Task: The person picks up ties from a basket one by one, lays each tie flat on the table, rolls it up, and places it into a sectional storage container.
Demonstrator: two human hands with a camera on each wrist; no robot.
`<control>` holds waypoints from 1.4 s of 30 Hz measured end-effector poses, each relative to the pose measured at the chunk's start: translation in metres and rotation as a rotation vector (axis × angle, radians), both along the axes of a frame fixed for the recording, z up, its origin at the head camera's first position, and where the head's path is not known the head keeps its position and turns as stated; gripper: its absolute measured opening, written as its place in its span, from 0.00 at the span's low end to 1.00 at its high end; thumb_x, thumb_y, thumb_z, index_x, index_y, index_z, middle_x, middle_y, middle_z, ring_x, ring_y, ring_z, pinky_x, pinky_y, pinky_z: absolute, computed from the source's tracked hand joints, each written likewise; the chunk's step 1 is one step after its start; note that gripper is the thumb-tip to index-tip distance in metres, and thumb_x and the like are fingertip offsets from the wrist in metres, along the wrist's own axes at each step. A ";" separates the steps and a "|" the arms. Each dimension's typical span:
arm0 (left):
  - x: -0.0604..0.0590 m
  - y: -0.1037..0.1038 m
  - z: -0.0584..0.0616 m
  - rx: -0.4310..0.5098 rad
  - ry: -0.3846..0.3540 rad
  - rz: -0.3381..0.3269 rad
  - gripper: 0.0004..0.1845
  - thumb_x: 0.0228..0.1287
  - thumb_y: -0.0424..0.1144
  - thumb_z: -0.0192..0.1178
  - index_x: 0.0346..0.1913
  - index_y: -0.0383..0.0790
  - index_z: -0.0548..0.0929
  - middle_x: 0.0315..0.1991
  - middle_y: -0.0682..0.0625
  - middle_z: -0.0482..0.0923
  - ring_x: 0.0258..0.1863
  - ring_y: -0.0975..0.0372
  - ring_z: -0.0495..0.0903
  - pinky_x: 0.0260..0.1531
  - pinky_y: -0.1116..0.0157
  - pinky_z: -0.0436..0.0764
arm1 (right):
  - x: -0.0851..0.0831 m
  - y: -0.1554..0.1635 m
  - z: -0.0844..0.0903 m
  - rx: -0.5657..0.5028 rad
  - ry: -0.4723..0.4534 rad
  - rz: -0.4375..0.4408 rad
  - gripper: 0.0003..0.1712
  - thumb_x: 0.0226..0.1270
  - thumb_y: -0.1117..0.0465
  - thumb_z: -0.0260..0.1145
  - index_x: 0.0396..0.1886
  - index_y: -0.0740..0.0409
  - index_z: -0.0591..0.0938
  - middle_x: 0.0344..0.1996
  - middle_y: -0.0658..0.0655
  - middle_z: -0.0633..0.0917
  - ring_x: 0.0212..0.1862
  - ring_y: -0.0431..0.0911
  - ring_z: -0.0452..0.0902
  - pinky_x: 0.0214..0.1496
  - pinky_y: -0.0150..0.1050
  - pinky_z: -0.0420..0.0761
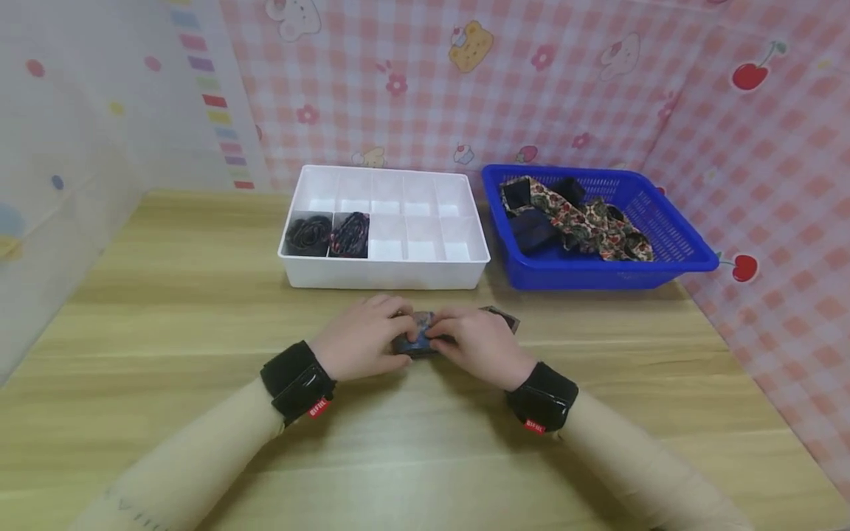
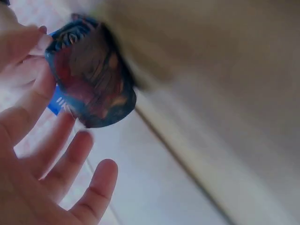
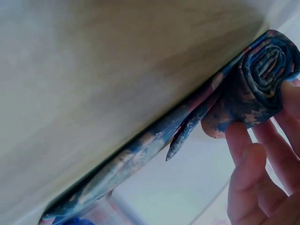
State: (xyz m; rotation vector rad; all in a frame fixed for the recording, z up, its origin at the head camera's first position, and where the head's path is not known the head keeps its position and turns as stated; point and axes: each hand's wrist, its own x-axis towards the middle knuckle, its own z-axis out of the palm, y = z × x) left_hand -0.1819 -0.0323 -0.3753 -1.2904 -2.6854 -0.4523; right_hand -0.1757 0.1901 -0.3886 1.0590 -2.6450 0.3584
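Item in hand: one patterned blue necktie (image 1: 425,335), lying on the wooden table (image 1: 199,295) just in front of the white divided organiser box (image 1: 385,274), partly rolled into a coil with its loose tail (image 1: 505,318) trailing to the person's right. Left hand (image 1: 361,343) and right hand (image 1: 479,346) met over the coil, fingertips pinching it from either side; the left wrist view showed the coil's flat end at that hand's upper fingers (image 2: 28,108), with the lower fingers spread, and the right wrist view showed the spiral end (image 3: 262,70) resting against that hand's fingertips (image 3: 243,140), the unrolled length (image 3: 140,159) running away along the table. Step judged: rolling, perhaps two-thirds done, since a short tail remained flat. The next move would likely call for winding in that tail while keeping the coil tight, as a slack grip could let it spring open. Surroundings: the organiser held two rolled ties, a dark one (image 1: 308,234) and a patterned one (image 1: 350,234), in the two leftmost front compartments; the remaining compartments looked white and bare. To its right, just beside it, stood a blue plastic basket (image 1: 664,221) containing loose ties (image 1: 584,221), a floral one and darker ones tangled together. Nothing stood between the hands and the box. Pink checked backdrop (image 1: 531,74) behind and at right.
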 end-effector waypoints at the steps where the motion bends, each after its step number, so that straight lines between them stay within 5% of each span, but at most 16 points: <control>1: 0.001 -0.002 -0.001 0.027 -0.021 0.005 0.13 0.53 0.48 0.71 0.40 0.49 0.83 0.51 0.49 0.72 0.50 0.55 0.71 0.48 0.56 0.73 | 0.001 0.000 0.001 0.007 -0.006 -0.009 0.07 0.59 0.58 0.72 0.37 0.50 0.90 0.42 0.47 0.86 0.43 0.42 0.82 0.39 0.39 0.82; 10: 0.002 -0.011 -0.007 0.190 -0.386 0.126 0.19 0.60 0.42 0.64 0.51 0.42 0.73 0.37 0.51 0.81 0.34 0.62 0.79 0.35 0.62 0.78 | 0.000 0.003 0.003 -0.118 -0.191 -0.070 0.09 0.64 0.58 0.68 0.41 0.54 0.89 0.43 0.51 0.87 0.48 0.45 0.83 0.49 0.42 0.80; 15: 0.006 -0.013 -0.007 0.312 -0.475 0.182 0.16 0.63 0.38 0.61 0.51 0.42 0.70 0.41 0.46 0.83 0.40 0.57 0.82 0.40 0.57 0.81 | -0.003 0.005 0.000 -0.272 -0.383 -0.072 0.15 0.68 0.54 0.64 0.47 0.57 0.87 0.43 0.53 0.87 0.43 0.44 0.84 0.44 0.40 0.81; 21: 0.007 -0.007 -0.007 0.431 -0.432 0.181 0.18 0.63 0.35 0.59 0.53 0.42 0.66 0.53 0.39 0.79 0.50 0.49 0.81 0.46 0.53 0.80 | -0.006 0.017 -0.001 -0.668 -0.891 -0.154 0.26 0.74 0.51 0.55 0.58 0.70 0.77 0.52 0.67 0.81 0.43 0.54 0.83 0.36 0.43 0.84; 23: 0.006 -0.002 -0.007 0.444 -0.408 0.143 0.19 0.62 0.33 0.59 0.54 0.41 0.67 0.55 0.39 0.78 0.53 0.49 0.79 0.47 0.53 0.80 | -0.007 0.022 0.001 -0.746 -0.987 -0.187 0.31 0.75 0.49 0.53 0.59 0.74 0.73 0.55 0.70 0.78 0.47 0.57 0.82 0.36 0.46 0.84; 26: 0.005 0.009 -0.005 0.437 -0.363 0.067 0.18 0.61 0.31 0.58 0.54 0.40 0.68 0.55 0.42 0.78 0.53 0.51 0.78 0.50 0.54 0.78 | -0.010 0.027 0.003 -0.745 -1.018 -0.259 0.36 0.74 0.41 0.51 0.53 0.74 0.77 0.47 0.69 0.82 0.40 0.55 0.83 0.29 0.45 0.84; 28: 0.005 0.018 -0.004 0.404 -0.337 0.029 0.19 0.61 0.31 0.58 0.54 0.40 0.69 0.54 0.44 0.78 0.44 0.54 0.81 0.47 0.56 0.80 | -0.011 0.032 0.005 -0.688 -1.000 -0.304 0.37 0.72 0.37 0.50 0.44 0.71 0.80 0.36 0.66 0.84 0.32 0.52 0.82 0.22 0.41 0.81; 32: 0.005 0.039 -0.005 0.310 -0.230 -0.009 0.18 0.59 0.32 0.58 0.53 0.40 0.73 0.49 0.47 0.79 0.39 0.58 0.80 0.46 0.60 0.78 | -0.014 0.044 0.002 -0.569 -0.989 -0.357 0.33 0.69 0.35 0.52 0.32 0.62 0.79 0.20 0.59 0.78 0.20 0.45 0.72 0.15 0.35 0.72; 38: 0.007 0.067 -0.009 0.152 -0.069 -0.058 0.15 0.59 0.32 0.60 0.49 0.38 0.75 0.47 0.47 0.80 0.50 0.56 0.76 0.53 0.61 0.75 | -0.018 0.060 -0.003 -0.483 -1.043 -0.366 0.27 0.69 0.39 0.55 0.27 0.59 0.80 0.15 0.52 0.73 0.15 0.40 0.65 0.15 0.32 0.68; 42: 0.005 0.076 -0.010 0.117 -0.068 -0.077 0.12 0.61 0.34 0.59 0.48 0.39 0.76 0.45 0.48 0.81 0.52 0.53 0.76 0.53 0.59 0.75 | -0.022 0.069 -0.005 -0.454 -1.059 -0.392 0.23 0.67 0.44 0.58 0.24 0.59 0.79 0.16 0.51 0.75 0.15 0.39 0.66 0.15 0.31 0.69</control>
